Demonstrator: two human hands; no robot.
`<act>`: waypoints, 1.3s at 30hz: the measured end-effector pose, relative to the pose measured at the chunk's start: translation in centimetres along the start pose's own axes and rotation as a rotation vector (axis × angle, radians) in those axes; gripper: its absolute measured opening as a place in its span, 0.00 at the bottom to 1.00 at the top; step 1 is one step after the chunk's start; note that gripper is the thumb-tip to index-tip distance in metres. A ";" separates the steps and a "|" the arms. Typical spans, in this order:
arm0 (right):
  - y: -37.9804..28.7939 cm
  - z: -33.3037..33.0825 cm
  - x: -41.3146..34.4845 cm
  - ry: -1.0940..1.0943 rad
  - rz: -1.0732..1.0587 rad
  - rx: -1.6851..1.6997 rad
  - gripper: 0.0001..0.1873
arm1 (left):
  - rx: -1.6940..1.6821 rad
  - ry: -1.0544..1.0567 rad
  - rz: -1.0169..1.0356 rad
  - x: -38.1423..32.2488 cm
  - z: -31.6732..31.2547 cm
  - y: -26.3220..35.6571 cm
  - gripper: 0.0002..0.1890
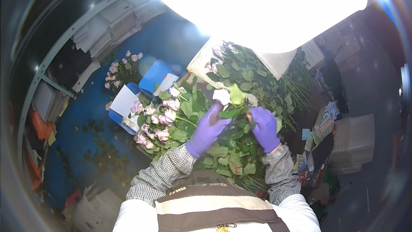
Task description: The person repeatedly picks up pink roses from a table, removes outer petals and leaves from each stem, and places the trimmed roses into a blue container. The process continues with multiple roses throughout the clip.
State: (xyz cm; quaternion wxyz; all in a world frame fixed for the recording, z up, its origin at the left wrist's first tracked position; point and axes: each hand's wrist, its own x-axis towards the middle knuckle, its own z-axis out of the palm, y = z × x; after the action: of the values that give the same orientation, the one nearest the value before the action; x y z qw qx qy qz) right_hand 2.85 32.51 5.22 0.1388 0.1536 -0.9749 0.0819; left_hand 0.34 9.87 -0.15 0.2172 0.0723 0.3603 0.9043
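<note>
In a purple glove, my left hand (207, 132) holds a pale rose (221, 96) just below its bloom, thumb and fingers around the neck of the stem. My right hand (264, 129), gloved alike, is closed around leaves and stem of what looks like the same rose, to the right of the bloom; its fingertips are partly hidden. Beneath both hands lies a heap of leafy rose stems (225, 154). Pale pink roses (165, 116) lie to the left with their blooms pointing left. Behind my hands, more leafy stems (248, 74) rest beside light wrapping sheets (276, 62).
A glaring lamp (264, 3) hangs over the far side. Blue bins (117, 122) stand at the left, with a rose bunch (124, 67) beyond. Shelving (61, 48) holds stacked paper at far left. Fallen leaves (106, 151) lie on the blue floor. Cardboard (354, 141) stands at right.
</note>
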 end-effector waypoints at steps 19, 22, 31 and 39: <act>-3.6 2.8 -3.0 0.042 0.141 0.159 0.21 | 0.144 -0.038 -0.022 -2.2 -0.3 1.5 0.25; -3.3 3.2 -3.1 0.014 0.109 0.127 0.24 | 0.080 -0.027 -0.067 -2.0 -0.6 1.2 0.25; -3.6 3.1 -2.6 0.050 0.061 0.099 0.25 | -0.079 -0.003 -0.072 -1.2 -2.4 -1.3 0.23; -5.3 1.8 -1.7 -0.017 0.082 0.167 0.21 | 0.992 -0.065 0.588 0.1 -5.4 -2.5 0.14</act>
State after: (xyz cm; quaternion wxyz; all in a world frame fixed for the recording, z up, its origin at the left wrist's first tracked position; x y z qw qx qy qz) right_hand 5.69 27.62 3.66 0.1140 0.1254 -0.9713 0.1670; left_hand -0.46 8.21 -5.77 -0.0923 0.2905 0.6990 0.6469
